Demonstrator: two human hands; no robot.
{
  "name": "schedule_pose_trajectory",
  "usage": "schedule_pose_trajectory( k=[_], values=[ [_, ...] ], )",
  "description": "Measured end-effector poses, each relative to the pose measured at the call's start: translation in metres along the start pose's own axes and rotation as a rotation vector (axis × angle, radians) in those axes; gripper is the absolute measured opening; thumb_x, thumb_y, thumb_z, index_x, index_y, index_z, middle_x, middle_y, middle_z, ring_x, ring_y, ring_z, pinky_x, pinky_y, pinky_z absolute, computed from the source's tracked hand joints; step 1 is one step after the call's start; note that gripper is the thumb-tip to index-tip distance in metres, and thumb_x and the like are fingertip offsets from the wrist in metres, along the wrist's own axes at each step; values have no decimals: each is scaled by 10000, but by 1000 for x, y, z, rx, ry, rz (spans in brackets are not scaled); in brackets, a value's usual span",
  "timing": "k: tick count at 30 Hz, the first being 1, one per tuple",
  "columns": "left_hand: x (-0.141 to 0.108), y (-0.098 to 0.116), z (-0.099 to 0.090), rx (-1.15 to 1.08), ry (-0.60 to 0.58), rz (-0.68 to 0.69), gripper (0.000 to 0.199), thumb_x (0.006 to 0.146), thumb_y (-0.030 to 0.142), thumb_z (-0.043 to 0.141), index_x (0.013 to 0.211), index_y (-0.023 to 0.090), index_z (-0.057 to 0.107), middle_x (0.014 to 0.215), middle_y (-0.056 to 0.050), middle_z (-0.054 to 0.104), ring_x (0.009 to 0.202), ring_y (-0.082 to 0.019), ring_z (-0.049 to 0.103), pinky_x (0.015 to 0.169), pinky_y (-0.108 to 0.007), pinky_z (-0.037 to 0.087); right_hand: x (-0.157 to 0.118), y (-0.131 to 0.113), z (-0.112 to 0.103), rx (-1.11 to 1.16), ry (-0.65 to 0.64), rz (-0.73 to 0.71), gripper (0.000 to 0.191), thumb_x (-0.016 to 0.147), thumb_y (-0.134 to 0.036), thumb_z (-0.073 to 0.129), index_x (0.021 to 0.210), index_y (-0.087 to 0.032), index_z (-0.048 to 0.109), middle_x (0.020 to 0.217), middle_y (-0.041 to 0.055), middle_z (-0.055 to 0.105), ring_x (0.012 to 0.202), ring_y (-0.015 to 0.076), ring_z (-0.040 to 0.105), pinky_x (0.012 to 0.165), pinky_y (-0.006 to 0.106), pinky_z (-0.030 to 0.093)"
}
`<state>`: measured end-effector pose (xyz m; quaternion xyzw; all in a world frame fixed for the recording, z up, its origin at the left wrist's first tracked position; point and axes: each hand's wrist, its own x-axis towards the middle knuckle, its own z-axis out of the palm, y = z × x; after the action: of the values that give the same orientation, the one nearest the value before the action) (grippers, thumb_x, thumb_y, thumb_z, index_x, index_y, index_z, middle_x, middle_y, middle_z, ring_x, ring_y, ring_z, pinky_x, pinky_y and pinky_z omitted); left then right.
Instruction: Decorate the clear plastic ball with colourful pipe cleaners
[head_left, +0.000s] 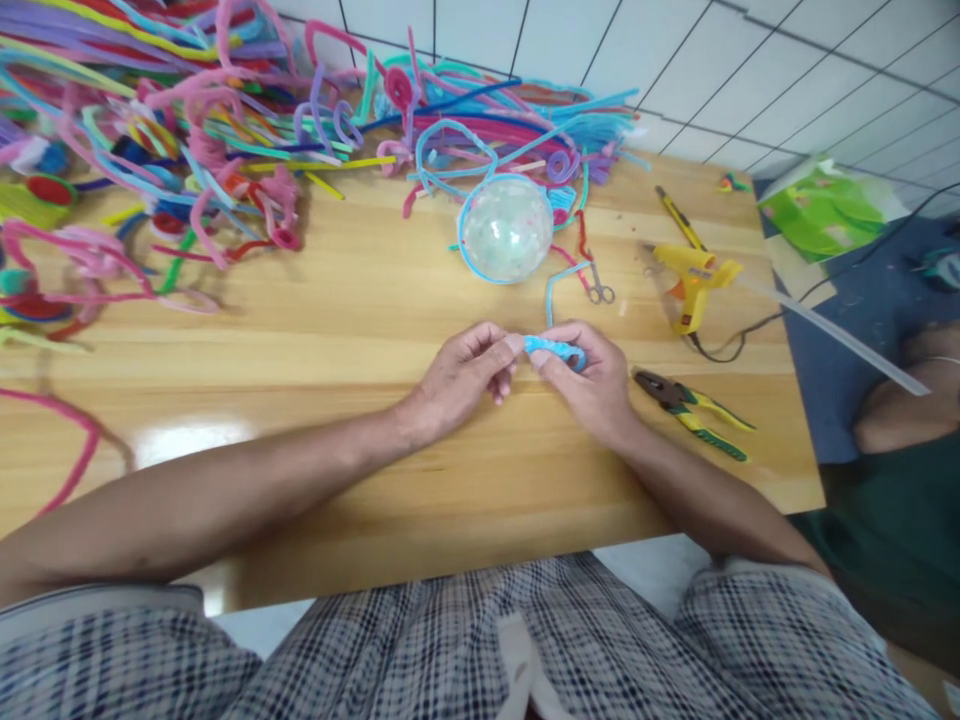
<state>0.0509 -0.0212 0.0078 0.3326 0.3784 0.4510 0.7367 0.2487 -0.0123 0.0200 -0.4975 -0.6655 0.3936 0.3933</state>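
Observation:
Between my two hands, above the middle of the wooden table, is a short blue coil of fuzzy pipe cleaner (pixel 555 350). My left hand (pixel 476 370) pinches its left end with thumb and fingers. Around its right part the thumb and fingers of my right hand (pixel 592 375) are closed. A thin blue length (pixel 550 300) runs up from behind my right hand and bends right toward small scissors (pixel 601 290). Beyond the hands stands a clear round ball (pixel 507 230) with a blue pipe cleaner around its edge.
Colourful pipe cleaners (pixel 217 130) are heaped at the back and left. On the right lie a yellow glue gun (pixel 694 280) with a cord, pliers (pixel 694 410) and a yellow cutter (pixel 679 218). A person's leg (pixel 907 390) shows beyond the table's right edge.

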Motion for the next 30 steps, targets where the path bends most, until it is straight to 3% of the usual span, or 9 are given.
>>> schedule_pose_trajectory(
  k=[5,9,18,24,30],
  values=[
    [0,1,-1,-40,-77,-39,357,876,417,916,815,181,656,712,31,671,534,-76,591,496,-211,470,-1,6,-1,-204,20,-297,95,1060,-371,756,1063,-324,838,998,43,842,882,227,765,845,417,648],
    [1,2,-2,-83,-90,-29,362,794,365,972,856,172,672,721,39,685,548,-70,600,524,-200,488,-1,14,-3,-302,34,-472,203,1059,-264,739,1185,-359,867,1051,59,841,926,229,792,827,400,663],
    [3,3,-4,-193,-167,-122,359,850,353,961,931,168,664,789,29,708,550,-65,606,502,-190,496,0,24,-8,-338,23,-507,283,1075,-245,721,1267,-388,871,1069,51,830,949,220,786,853,400,677],
    [3,4,-4,-212,-169,-119,292,855,277,938,910,163,675,757,28,720,524,-59,601,491,-181,490,0,23,-9,-394,39,-633,386,1050,-170,739,1337,-409,836,1085,41,843,940,212,797,820,382,676],
    [3,4,-4,-267,-180,-176,305,842,266,951,917,156,676,750,24,727,512,-62,605,478,-178,516,-1,22,-9,-375,36,-636,486,1051,-142,726,1422,-448,797,1106,32,832,963,219,793,831,390,674]
  ],
)
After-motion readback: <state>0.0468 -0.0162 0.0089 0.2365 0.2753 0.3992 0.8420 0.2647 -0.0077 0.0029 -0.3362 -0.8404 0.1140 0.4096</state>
